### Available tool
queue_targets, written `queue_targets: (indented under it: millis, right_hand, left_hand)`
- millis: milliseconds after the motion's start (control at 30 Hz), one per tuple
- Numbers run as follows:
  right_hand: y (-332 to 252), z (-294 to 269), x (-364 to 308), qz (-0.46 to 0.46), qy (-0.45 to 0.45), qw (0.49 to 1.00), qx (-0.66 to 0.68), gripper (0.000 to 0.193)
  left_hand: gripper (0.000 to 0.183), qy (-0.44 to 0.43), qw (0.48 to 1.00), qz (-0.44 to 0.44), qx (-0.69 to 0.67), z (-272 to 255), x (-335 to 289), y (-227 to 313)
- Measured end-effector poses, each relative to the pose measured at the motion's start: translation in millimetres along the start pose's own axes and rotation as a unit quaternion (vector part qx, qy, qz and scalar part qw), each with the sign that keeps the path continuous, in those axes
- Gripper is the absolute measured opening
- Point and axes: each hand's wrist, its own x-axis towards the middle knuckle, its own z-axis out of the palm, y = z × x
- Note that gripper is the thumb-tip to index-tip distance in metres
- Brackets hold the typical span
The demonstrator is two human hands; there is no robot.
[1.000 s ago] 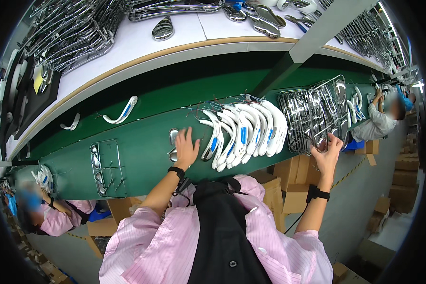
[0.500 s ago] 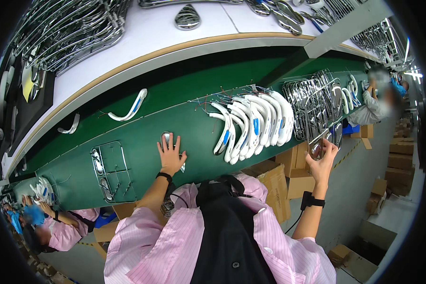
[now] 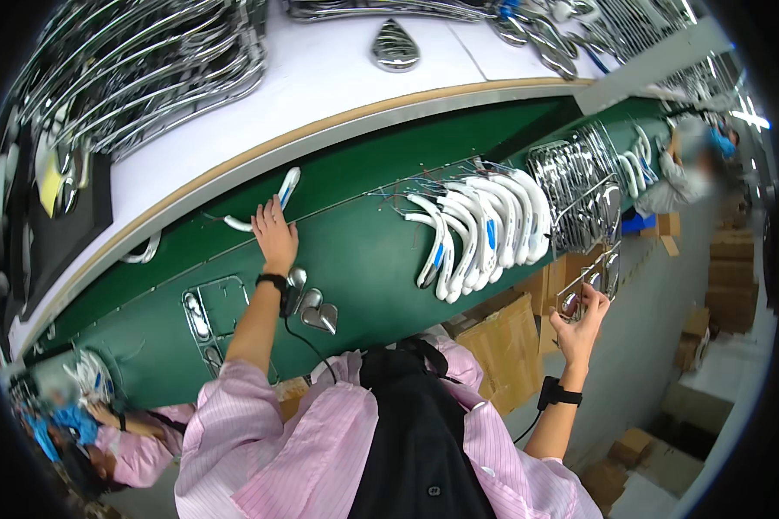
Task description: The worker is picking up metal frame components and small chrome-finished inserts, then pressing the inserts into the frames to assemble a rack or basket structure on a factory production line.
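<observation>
Fingers [image 3: 268,216] of left hand [image 3: 275,238] spread flat on white handle [image 3: 268,201], lying crosswise; right hand [image 3: 582,316] pinches chrome frame [image 3: 590,281].

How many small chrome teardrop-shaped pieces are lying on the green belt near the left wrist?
3 chrome pieces: one right beside the wrist strap, one just below it, one lowest. The left hand may hide more.

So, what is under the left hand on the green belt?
The left hand rests on a white curved handle part on the green belt. The part's middle is covered by the fingers.
</observation>
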Motion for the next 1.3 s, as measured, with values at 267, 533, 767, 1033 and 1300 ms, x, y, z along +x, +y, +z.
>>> queue_targets:
  millis: [267, 533, 767, 1033, 1300]
  right_hand:
    - [8.2, -16.0, -52.1, 0.089, 0.042, 0.995, -0.004, 0.067]
    - [25.0, -21.8, -42.9, 0.098, 0.058, 0.993, 0.024, 0.065]
    - [56.6, -12.0, -26.6, 0.097, 0.054, 0.992, 0.066, 0.066]
    - [93.5, -21.8, -27.8, 0.115, 0.050, 0.991, 0.051, 0.070]
    - [71.4, -14.4, 13.2, 0.016, 0.006, 0.995, 0.096, 0.071]
  left_hand:
    - [0.040, -0.190, 0.981, -0.037, 0.026, 20.2, 58.0, -0.7]
    - [0.044, -0.226, 0.930, 0.242, -0.163, -124.1, 52.2, 151.9]
    - [0.065, -0.379, 0.768, 0.510, -0.077, -127.9, 40.2, 229.1]
    - [0.018, -0.242, 0.592, 0.769, 0.017, -30.4, 25.5, 320.9]
    - [0.018, -0.190, 0.654, 0.730, -0.053, 2.4, 18.5, 330.6]
